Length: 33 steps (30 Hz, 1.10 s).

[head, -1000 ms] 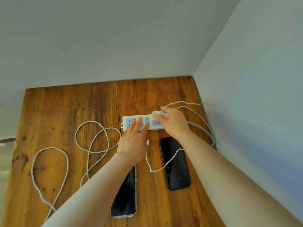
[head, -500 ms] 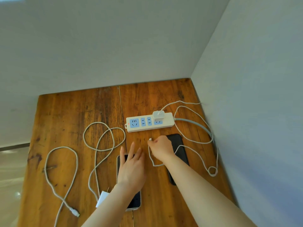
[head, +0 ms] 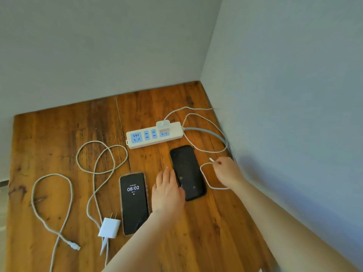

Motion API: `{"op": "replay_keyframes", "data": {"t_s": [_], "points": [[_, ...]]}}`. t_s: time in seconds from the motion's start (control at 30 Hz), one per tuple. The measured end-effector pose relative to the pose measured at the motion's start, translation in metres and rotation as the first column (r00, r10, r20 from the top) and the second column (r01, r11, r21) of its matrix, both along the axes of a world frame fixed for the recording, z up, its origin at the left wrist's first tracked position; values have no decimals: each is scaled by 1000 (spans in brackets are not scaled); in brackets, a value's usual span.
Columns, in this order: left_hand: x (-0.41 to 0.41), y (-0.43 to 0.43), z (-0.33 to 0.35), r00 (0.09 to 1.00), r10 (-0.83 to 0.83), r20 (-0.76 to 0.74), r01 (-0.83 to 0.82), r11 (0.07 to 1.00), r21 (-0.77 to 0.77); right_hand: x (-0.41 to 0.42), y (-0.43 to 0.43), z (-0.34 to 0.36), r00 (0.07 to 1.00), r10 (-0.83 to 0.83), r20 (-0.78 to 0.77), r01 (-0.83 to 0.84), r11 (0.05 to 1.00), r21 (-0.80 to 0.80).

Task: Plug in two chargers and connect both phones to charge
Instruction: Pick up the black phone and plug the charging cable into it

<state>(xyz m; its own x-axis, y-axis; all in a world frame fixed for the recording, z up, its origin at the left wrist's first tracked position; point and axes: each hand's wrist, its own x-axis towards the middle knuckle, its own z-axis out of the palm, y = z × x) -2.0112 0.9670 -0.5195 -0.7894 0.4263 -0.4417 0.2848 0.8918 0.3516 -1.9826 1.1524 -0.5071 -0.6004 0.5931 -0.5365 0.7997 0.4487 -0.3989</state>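
Note:
A white power strip (head: 176,132) lies on the wooden table (head: 49,138) with one white charger (head: 163,126) plugged into it. That charger's cable (head: 204,173) loops to my right hand (head: 227,171), which pinches it just behind the connector tip (head: 211,159). A dark-screened phone (head: 187,171) lies between my hands. My left hand (head: 167,191) rests flat with its fingers against that phone's left edge. A second phone (head: 133,203) showing 08:02 lies to the left. The second charger (head: 109,227) lies unplugged near the front, its cable (head: 94,169) coiled across the table.
Grey walls close the table at the back and on the right (head: 284,114). The strip's grey power cord (head: 212,133) runs along the right wall. The loose cable's connector end (head: 75,245) lies at the front left.
My right hand left the plugged-in charger, took the cable end, and carried it right of the dark phone. My left hand came off the strip, crossed the lit phone, and reached the dark phone's left edge.

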Motion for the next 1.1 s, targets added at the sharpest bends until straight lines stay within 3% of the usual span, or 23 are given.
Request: {"op": "replay_keyframes", "data": {"t_s": [0.13,0.33,0.5,0.63,0.8,0.93,1.1], "points": [[15,29,-5,962,272,24,-272,962,11,43,8,-5,999,-8,-33,9,1000,25],[13,60,-13,880,474,33,-470,879,-76,77,7,2,996,24,-90,-27,999,-30],[6,73,-14,765,628,140,-629,776,-43,87,7,8,988,-4,-154,-9,996,-87],[14,73,-5,714,639,287,-685,722,96,98,-1,18,973,-54,-225,31,994,-104],[22,45,12,574,624,530,-790,592,159,104,-11,34,971,-67,-228,38,991,-130],[16,0,41,341,501,795,-861,506,51,102,-35,66,943,-116,-310,51,976,-211],[11,-56,85,153,384,911,-913,407,-18,104,-90,117,896,-119,-429,-10,958,-287]]}}
